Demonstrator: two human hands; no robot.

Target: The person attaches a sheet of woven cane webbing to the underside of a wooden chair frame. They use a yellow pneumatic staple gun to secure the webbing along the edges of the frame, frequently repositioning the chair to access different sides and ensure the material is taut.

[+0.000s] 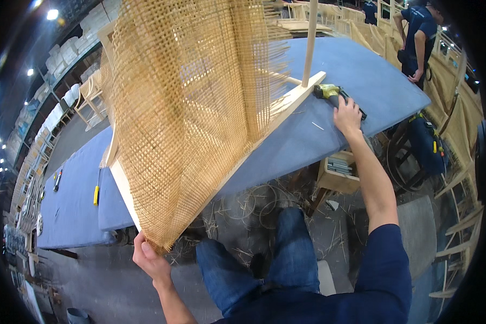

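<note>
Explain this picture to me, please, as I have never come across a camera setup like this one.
Gladly. There is no robot here: these are a person's own bare hands. The single picture comes from a wide fisheye camera on that person's head, looking down, so straight edges bend near the rim.

The left hand grips the near corner of a woven cane sheet on a pale wooden frame. The right hand grasps a yellow-and-black tool at the blue padded table. A small white strip lies nearby, and a yellow-handled tool lies on the blue surface to the left. Another person stands at the upper right.
</note>
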